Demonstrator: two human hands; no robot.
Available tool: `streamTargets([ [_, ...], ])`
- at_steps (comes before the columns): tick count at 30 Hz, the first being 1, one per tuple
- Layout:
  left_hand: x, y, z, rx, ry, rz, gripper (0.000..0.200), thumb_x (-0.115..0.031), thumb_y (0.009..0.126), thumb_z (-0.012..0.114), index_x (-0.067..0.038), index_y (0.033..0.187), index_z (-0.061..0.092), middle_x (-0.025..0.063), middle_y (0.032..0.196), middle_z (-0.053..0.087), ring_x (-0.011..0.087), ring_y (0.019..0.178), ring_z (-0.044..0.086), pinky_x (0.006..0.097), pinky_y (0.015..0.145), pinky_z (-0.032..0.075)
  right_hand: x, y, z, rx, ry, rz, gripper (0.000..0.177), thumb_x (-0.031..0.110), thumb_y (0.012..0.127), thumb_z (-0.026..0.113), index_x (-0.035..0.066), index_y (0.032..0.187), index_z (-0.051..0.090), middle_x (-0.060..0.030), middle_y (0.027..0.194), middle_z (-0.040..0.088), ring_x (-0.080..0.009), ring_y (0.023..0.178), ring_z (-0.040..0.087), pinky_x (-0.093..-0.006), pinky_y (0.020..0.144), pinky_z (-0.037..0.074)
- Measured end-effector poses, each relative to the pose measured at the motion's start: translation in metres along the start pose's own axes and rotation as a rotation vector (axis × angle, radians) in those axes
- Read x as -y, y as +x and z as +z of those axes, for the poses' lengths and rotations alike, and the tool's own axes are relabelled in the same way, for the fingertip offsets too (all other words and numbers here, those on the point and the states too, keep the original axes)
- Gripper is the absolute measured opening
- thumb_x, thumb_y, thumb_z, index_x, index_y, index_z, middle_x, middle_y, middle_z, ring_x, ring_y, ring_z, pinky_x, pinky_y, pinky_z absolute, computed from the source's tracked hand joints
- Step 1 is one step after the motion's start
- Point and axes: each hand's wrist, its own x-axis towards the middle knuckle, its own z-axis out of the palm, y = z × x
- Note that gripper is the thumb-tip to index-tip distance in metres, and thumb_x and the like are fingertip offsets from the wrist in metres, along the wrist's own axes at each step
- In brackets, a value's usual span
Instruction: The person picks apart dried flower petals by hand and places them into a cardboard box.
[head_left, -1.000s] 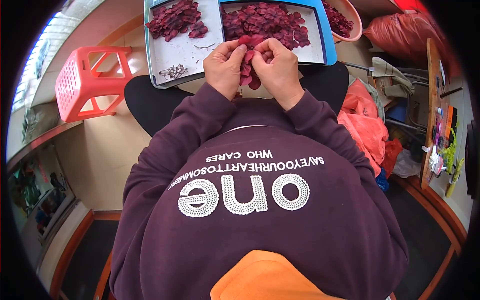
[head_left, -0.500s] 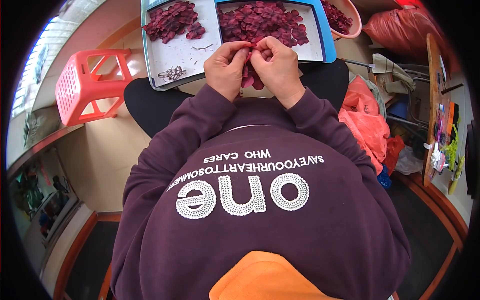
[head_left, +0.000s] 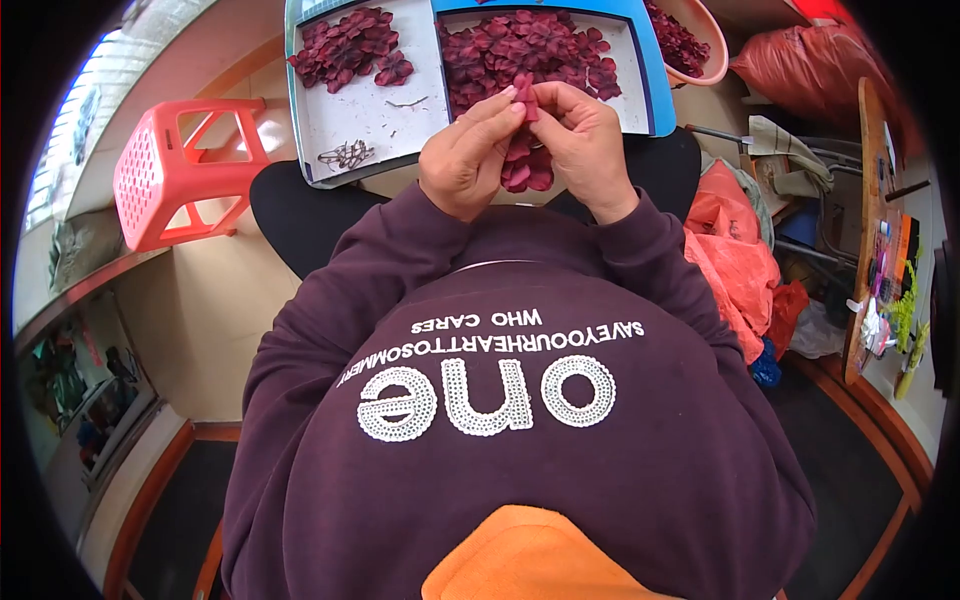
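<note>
Head view: left fingers (head_left: 487, 126) and right fingers (head_left: 563, 101) pinch petals (head_left: 527, 174) near tray edge (head_left: 372, 169), open floor (head_left: 215, 335) leftward.

The left arm (head_left: 395, 240) and right arm (head_left: 680, 260) are extended forward from the torso (head_left: 540, 490), elbows bent and angled out to the sides. The left hand (head_left: 515, 100) is turned inward, its thumb and forefinger drawn into a pinch. The right hand (head_left: 536, 107) is held facing it, forefinger bowed over, thumb pointed inward. Both wrists (head_left: 615, 208) are left bare. Fingertips are brought near one another, and the thighs (head_left: 650, 170) are spread apart below.
</note>
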Motion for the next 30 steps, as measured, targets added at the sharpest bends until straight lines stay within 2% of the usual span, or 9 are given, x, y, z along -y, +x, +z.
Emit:
streamTargets([
  [3,0.001,0.003,-0.001,0.046,0.061,0.135,0.029,0.012,0.077,0.059,0.006,0.104,0.064,0.0195,0.112,0.063,0.0284,0.098,0.064,0.0290,0.085,0.052,-0.001,0.000,-0.002,0.011,0.123,0.025,0.014,0.002,0.087,0.058,-0.002,0.100,0.063,-0.0027,0.085,0.063,-0.0046,0.069,0.052,-0.0133,0.060,0.041],
  [8,0.000,0.009,-0.009,0.139,0.208,0.253,0.033,0.008,0.070,0.062,0.005,0.104,0.064,0.0205,0.112,0.062,0.0347,0.100,0.063,0.0359,0.084,0.053,0.007,-0.004,0.000,-0.048,0.205,0.134,0.012,0.006,0.086,0.060,-0.002,0.093,0.065,-0.0004,0.075,0.061,-0.0034,0.061,0.047,-0.0133,0.056,0.039],
  [13,0.005,0.006,-0.019,0.251,0.269,0.319,0.035,0.004,0.071,0.063,0.006,0.106,0.062,0.0209,0.115,0.060,0.0355,0.105,0.060,0.0392,0.089,0.051,0.016,-0.001,-0.002,-0.003,0.410,0.304,0.010,0.006,0.087,0.060,-0.002,0.090,0.065,-0.0009,0.074,0.060,-0.0035,0.061,0.049,-0.0127,0.056,0.039],
  [18,-0.002,0.010,-0.018,0.319,0.348,0.390,0.037,0.000,0.071,0.064,0.006,0.107,0.061,0.0211,0.118,0.059,0.0358,0.107,0.059,0.0403,0.091,0.050,0.010,-0.003,-0.010,0.013,0.420,0.416,0.008,0.006,0.087,0.060,-0.001,0.086,0.064,-0.0032,0.074,0.060,-0.0052,0.061,0.052,-0.0130,0.057,0.041],
  [24,-0.002,0.006,-0.019,0.333,0.332,0.371,0.037,-0.001,0.071,0.064,0.005,0.108,0.061,0.0206,0.118,0.059,0.0359,0.108,0.059,0.0397,0.091,0.050,0.016,-0.006,-0.004,-0.050,0.480,0.456,0.007,0.005,0.087,0.059,-0.001,0.085,0.063,-0.0059,0.075,0.061,-0.0075,0.063,0.056,-0.0141,0.058,0.045],
  [30,-0.002,0.003,-0.019,0.297,0.242,0.319,0.038,0.001,0.071,0.064,0.005,0.108,0.061,0.0200,0.119,0.059,0.0356,0.110,0.058,0.0386,0.091,0.050,0.012,-0.010,-0.006,-0.012,0.598,0.425,0.008,0.004,0.088,0.058,-0.002,0.092,0.062,-0.0083,0.083,0.063,-0.0092,0.069,0.059,-0.0165,0.063,0.049],
])
